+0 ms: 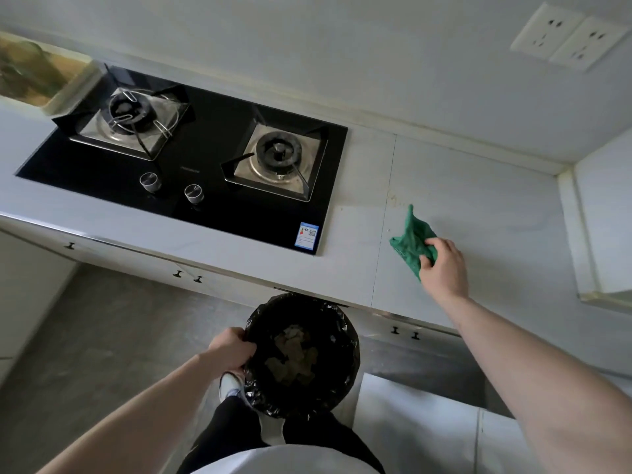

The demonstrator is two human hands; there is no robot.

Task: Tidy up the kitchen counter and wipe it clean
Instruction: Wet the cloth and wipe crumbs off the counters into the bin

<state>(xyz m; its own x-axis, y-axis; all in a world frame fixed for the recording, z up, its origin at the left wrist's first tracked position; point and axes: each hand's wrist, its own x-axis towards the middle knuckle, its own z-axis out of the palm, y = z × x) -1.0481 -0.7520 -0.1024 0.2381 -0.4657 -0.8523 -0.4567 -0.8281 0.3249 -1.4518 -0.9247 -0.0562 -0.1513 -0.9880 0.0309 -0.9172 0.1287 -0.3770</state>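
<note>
A crumpled green cloth rests on the pale grey counter, right of the stove, and my right hand grips its near end. A small yellowish stain marks the counter just beyond the cloth. Below the counter edge, my left hand holds the left rim of a round bin lined with a black bag. Crumpled paper scraps lie inside the bin.
A black glass gas stove with two burners and two knobs fills the counter's left half. A window sill is at far left, wall sockets at upper right, a white ledge at right. Cabinet doors with dark handles run below.
</note>
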